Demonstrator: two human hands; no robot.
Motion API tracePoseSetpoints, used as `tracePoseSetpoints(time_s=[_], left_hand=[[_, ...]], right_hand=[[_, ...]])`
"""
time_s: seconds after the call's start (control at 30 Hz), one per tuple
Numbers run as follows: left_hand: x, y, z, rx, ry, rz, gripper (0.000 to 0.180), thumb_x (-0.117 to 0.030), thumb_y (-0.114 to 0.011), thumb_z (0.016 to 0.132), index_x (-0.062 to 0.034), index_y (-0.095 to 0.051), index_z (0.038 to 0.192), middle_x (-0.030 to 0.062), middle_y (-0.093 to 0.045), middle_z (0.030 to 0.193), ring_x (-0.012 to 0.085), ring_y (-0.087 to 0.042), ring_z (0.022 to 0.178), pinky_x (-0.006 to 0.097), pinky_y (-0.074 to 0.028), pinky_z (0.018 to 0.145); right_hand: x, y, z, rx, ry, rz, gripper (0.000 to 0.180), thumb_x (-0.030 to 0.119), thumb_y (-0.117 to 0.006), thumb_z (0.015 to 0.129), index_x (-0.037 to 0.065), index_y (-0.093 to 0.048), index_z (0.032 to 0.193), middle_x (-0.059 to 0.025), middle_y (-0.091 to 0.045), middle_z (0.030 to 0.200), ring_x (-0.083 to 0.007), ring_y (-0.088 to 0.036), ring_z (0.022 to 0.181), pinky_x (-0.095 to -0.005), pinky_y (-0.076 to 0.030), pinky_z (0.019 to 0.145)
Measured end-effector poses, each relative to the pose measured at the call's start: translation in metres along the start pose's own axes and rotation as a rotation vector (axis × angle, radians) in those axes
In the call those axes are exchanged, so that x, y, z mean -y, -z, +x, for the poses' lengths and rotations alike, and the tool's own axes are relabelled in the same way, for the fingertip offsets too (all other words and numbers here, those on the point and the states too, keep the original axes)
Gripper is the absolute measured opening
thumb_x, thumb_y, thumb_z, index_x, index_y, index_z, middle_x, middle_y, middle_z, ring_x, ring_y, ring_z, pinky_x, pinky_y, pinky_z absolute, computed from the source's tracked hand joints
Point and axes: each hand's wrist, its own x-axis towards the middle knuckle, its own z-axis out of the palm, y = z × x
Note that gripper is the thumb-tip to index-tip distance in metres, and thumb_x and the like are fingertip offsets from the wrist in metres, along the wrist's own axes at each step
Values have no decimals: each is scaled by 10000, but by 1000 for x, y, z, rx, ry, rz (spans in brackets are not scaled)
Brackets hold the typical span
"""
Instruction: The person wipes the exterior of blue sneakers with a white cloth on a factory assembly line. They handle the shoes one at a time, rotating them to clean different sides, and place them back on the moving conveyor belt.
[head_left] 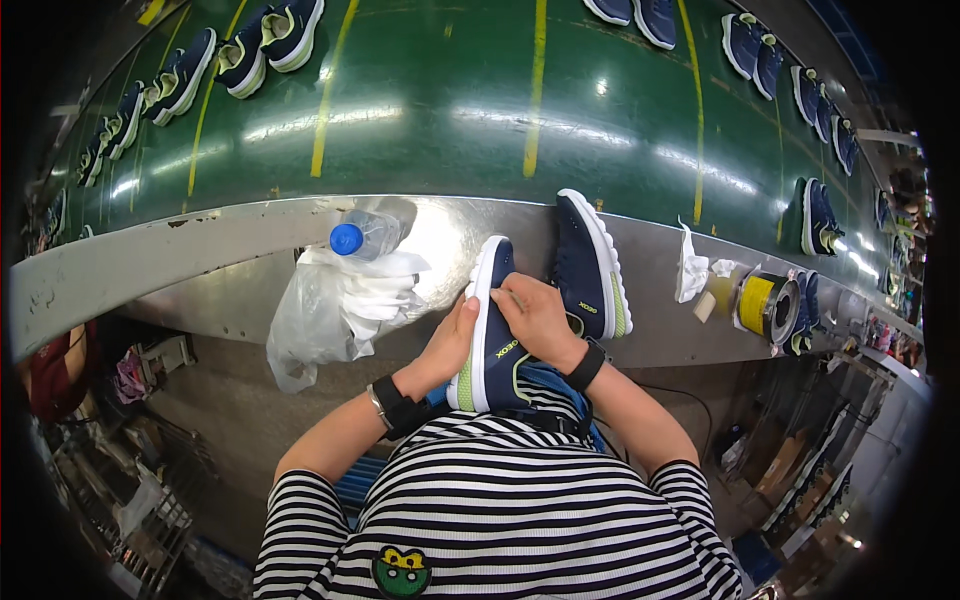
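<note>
Navy shoe (488, 348) occupies left hand (448, 343) and right hand (538, 318).

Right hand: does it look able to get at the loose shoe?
Probably yes: the loose shoe sits right beside the right hand, nothing between them, though that hand is on the other shoe.

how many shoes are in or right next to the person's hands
2: the held shoe, in the left hand with the right hand on it, and the second shoe, just right of it on the metal ledge. None seem hidden there.

Glossy green belt (430, 70), brownish-grey floor (225, 405), racks (150, 525)
</note>
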Motion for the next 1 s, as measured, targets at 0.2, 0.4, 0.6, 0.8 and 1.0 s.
tracePoseSetpoints(time_s=[0.2, 0.4, 0.6, 0.8, 1.0], left_hand=[[-2, -2, -3, -6, 28, -5, 545, -390, -218, 937, 31, -321, 1268, 212, -462, 1190, 275, -437, 1127, 322, -307, 952], [-7, -1, -3, 2, 61, -13, 569, -405, -226, 937, 49, -325, 1266, 201, -462, 1197, 257, -432, 1131, 307, -301, 960], [16, 9, 0, 22, 199, -223, 557, -401, -244, 939, 53, -394, 1224, 167, -494, 1171, 210, -480, 1074, 281, -353, 916], [38, 27, 9, 89, 289, -723, 471, -366, -274, 946, 15, -447, 1162, 115, -563, 1062, 161, -548, 963, 306, -437, 854], [61, 31, 28, -231, 110, -205, 353, -256, -412, 906, 9, -475, 1129, 82, -539, 1046, 133, -499, 973, 249, -391, 851]], right_hand=[[0, 38, 6, 494, -141, 69, 241, 196, -557, 776, -2, -494, 653, -172, -496, 605, -321, -497, 577, -379, -394, 546], [-17, -2, 9, -254, 108, -42, 163, 154, -545, 809, 19, -520, 721, -110, -509, 613, -208, -478, 534, -305, -394, 533], [12, 27, 6, 343, -245, 919, 142, 171, -504, 878, 39, -511, 825, -25, -570, 751, -108, -559, 665, -232, -462, 599], [-44, 30, 14, -249, -410, 781, 172, 225, -463, 903, 72, -486, 828, -4, -520, 663, -57, -481, 557, -196, -411, 520], [-56, -6, -6, -224, -326, 495, 138, 161, -476, 877, 25, -491, 864, -66, -525, 674, -149, -520, 568, -291, -417, 546]])
